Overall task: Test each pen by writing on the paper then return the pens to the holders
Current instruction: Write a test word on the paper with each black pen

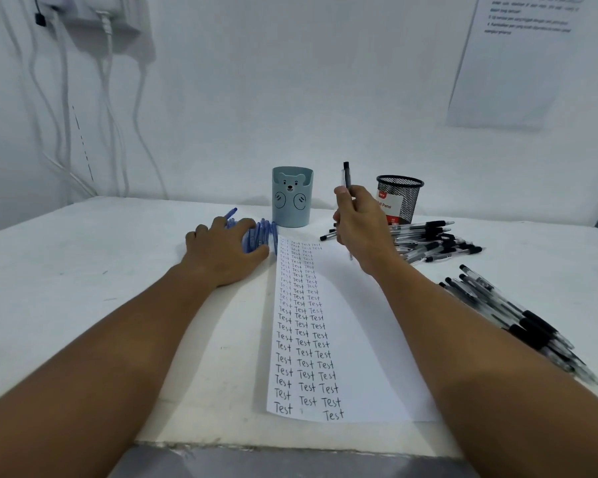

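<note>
A white sheet of paper (356,322) lies in the middle of the table, its left part filled with columns of the handwritten word "Test". My right hand (358,229) grips a black pen (346,175) upright, its tip just above the paper's upper right area. My left hand (223,251) rests on a pile of blue pens (261,236) left of the paper, fingers spread over them. A blue bear-faced holder (291,198) stands behind the paper. A black mesh holder (399,200) stands to its right with a pen box inside.
Several black pens (428,241) lie in a heap in front of the mesh holder. Another row of black pens (522,322) lies along the right side of the table. White cables (107,98) hang on the wall at the back left.
</note>
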A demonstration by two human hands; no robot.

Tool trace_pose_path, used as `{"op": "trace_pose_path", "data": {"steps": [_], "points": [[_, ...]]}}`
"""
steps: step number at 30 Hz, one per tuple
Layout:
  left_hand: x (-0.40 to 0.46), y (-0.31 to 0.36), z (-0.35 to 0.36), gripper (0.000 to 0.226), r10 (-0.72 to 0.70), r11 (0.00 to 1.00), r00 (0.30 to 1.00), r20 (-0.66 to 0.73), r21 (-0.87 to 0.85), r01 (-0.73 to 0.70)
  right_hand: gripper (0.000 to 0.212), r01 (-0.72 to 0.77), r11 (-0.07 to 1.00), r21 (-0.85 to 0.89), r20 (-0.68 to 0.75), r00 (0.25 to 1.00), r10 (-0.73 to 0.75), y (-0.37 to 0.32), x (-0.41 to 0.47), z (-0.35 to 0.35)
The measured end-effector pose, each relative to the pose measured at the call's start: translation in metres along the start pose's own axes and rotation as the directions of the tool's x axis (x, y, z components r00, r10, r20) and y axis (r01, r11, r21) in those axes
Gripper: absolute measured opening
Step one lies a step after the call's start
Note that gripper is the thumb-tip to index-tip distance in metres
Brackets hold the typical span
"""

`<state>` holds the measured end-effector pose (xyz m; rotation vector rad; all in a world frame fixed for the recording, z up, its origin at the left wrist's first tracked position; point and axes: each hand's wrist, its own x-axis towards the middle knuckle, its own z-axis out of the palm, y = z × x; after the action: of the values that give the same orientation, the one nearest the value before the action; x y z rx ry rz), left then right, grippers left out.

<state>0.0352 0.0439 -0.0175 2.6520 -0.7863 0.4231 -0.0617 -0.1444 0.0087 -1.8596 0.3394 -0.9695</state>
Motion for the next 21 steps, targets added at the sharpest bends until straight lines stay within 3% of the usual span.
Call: {"op": "trace_pose_path", "data": {"steps": [7, 11, 13, 15, 19, 21], "points": [[-0.002, 0.005, -0.003, 0.044, 0.09, 0.996, 0.995, -0.03, 0.019, -0.09, 0.026, -0.022, 0.969, -0.248, 0.038, 0.999, 0.033, -0.041, 0.013, -0.017], [-0.004, 0.012, -0.004, 0.062, 0.278, 0.955, 0.959, -0.053, -0.093, -0.282, 0.021, -0.032, 0.939, -0.342, 0.097, 0.993, 0.069, -0.077, 0.013, -0.047], [-0.007, 0.017, -0.005, 0.061, 0.381, 0.91, 0.922, -0.071, -0.147, -0.388, 0.024, -0.022, 0.826, -0.563, 0.153, 0.98, 0.13, -0.085, 0.009, -0.067], [-0.011, 0.023, -0.007, 0.053, 0.449, 0.889, 0.893, -0.037, -0.088, -0.45, 0.026, 0.004, 0.64, -0.769, 0.205, 0.949, 0.24, -0.09, 0.001, -0.087], [-0.014, 0.026, -0.004, 0.062, 0.536, 0.843, 0.844, 0.014, -0.071, -0.534, 0.02, 0.033, 0.385, -0.922, 0.212, 0.876, 0.433, -0.094, -0.024, -0.115], [-0.013, 0.025, 0.0, 0.07, 0.562, 0.823, 0.823, 0.078, -0.151, -0.548, 0.019, 0.027, 0.333, -0.943, 0.196, 0.852, 0.485, -0.088, -0.033, -0.122]]}}
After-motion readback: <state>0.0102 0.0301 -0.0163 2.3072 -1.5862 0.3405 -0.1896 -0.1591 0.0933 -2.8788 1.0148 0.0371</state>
